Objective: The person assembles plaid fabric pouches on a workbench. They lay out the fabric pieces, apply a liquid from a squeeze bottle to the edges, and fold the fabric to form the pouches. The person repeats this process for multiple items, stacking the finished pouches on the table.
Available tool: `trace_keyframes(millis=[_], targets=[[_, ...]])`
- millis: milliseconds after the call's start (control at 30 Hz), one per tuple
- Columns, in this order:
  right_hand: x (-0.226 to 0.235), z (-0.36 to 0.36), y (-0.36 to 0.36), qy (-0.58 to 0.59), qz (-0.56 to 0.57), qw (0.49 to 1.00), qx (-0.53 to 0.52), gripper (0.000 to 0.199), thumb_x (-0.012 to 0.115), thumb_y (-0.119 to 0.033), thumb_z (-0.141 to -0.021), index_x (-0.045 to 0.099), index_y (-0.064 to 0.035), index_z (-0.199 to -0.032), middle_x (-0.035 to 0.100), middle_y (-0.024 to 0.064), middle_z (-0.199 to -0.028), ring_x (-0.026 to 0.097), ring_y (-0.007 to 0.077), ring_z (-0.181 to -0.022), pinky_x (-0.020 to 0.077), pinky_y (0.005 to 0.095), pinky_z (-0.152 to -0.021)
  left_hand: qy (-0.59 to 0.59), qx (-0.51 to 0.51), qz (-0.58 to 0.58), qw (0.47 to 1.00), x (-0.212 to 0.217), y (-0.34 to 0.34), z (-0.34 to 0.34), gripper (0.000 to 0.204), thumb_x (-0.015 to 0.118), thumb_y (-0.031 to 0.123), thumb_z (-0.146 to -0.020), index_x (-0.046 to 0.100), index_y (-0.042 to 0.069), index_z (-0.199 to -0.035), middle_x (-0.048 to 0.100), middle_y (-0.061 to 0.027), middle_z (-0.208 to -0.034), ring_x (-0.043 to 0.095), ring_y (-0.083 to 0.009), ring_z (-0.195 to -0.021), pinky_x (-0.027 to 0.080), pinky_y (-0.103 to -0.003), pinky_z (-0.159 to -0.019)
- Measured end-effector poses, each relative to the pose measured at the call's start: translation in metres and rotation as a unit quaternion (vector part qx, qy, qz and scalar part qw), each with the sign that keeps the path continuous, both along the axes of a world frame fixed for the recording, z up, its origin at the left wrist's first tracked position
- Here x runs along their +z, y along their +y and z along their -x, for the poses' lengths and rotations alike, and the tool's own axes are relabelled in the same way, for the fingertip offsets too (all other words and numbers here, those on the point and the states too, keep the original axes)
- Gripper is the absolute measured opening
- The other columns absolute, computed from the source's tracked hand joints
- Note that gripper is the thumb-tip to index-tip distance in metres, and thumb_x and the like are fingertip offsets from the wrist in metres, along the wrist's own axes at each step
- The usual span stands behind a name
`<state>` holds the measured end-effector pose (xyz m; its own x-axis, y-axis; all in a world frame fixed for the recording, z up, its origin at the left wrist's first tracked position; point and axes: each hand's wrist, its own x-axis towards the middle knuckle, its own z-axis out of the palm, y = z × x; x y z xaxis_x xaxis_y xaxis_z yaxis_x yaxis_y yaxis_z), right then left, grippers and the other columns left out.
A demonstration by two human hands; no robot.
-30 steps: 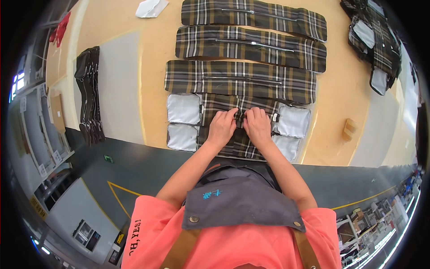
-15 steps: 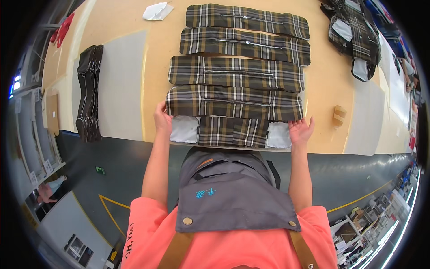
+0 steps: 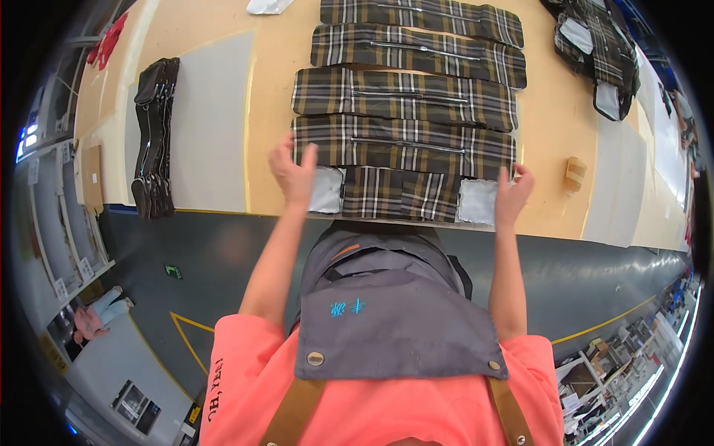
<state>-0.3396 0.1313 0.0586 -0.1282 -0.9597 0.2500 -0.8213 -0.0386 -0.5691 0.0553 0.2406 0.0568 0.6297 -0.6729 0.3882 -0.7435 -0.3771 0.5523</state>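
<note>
On the table in front of me lies a dark plaid fabric strip (image 3: 405, 154) with a zipper along its middle. It overlaps the far edge of a plaid piece (image 3: 379, 195) that has white patches at both ends, close to the table's front edge. My left hand (image 3: 294, 172) is at the strip's left end, fingers spread, with the thumb over its corner. At the right end, my right hand (image 3: 513, 195) has its fingers apart and pointing away from me. Neither hand appears to grip the fabric. Beyond lie more zippered plaid strips (image 3: 405, 104) in a row.
A stack of black zippered strips (image 3: 155, 137) lies on the left of the table (image 3: 271, 182). At the far right is a pile of plaid pieces with white patches (image 3: 606, 63). A small tan block (image 3: 575, 174) stands right of my right hand. White scraps (image 3: 269, 6) lie at the back.
My left hand has moved up along the strip's left end and its fingers have spread. My right hand has come out from the strip's edge and turned upward. The whole view has shifted slightly.
</note>
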Motion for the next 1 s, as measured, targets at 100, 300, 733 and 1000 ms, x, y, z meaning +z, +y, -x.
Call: trace_keyframes(millis=[100,300,733,1000], targets=[[0.012,-0.058,0.055,-0.056,-0.086,0.963,0.249,0.031,0.071,-0.017,-0.079,0.056,-0.0036,-0.103,0.056,0.0116,-0.098,0.054,0.0294,-0.09,0.0443,0.0402,-0.079,0.184,-0.283,-0.097,0.936,0.008,0.024,0.063,0.038,0.074,0.02,-0.074,0.06,0.007,-0.107,0.06,-0.0104,-0.089,0.057,-0.0292,-0.085,0.046,-0.041,-0.079],[-0.017,-0.105,0.099,0.098,-0.134,0.932,0.321,0.027,0.07,-0.015,-0.075,0.056,-0.0066,-0.097,0.055,0.0101,-0.091,0.056,0.0292,-0.087,0.0477,0.0384,-0.072,0.083,-0.374,-0.203,0.901,-0.029,0.035,0.123,0.037,0.069,0.014,-0.074,0.06,0.007,-0.109,0.062,-0.0102,-0.086,0.061,-0.0284,-0.087,0.05,-0.038,-0.077],[-0.009,0.008,0.098,-0.592,-0.215,0.772,-0.083,0.021,0.053,-0.023,-0.093,0.061,-0.0064,-0.103,0.062,0.0033,-0.101,0.059,0.0177,-0.091,0.047,0.0322,-0.077,0.637,-0.057,-0.02,0.768,-0.023,0.089,-0.006,0.029,0.057,0.018,-0.088,0.063,0.006,-0.113,0.067,-0.0042,-0.094,0.062,-0.0185,-0.082,0.049,-0.032,-0.074],[-0.023,0.05,0.064,-0.495,-0.245,0.824,-0.126,0.02,0.07,-0.017,-0.087,0.063,-0.0034,-0.1,0.062,-0.0016,-0.085,0.055,0.0091,-0.076,0.0441,0.0239,-0.069,0.606,0.023,-0.02,0.795,-0.022,0.092,-0.022,0.032,0.074,0.021,-0.082,0.065,0.002,-0.106,0.069,-0.004,-0.095,0.062,-0.0139,-0.084,0.048,-0.029,-0.078]])
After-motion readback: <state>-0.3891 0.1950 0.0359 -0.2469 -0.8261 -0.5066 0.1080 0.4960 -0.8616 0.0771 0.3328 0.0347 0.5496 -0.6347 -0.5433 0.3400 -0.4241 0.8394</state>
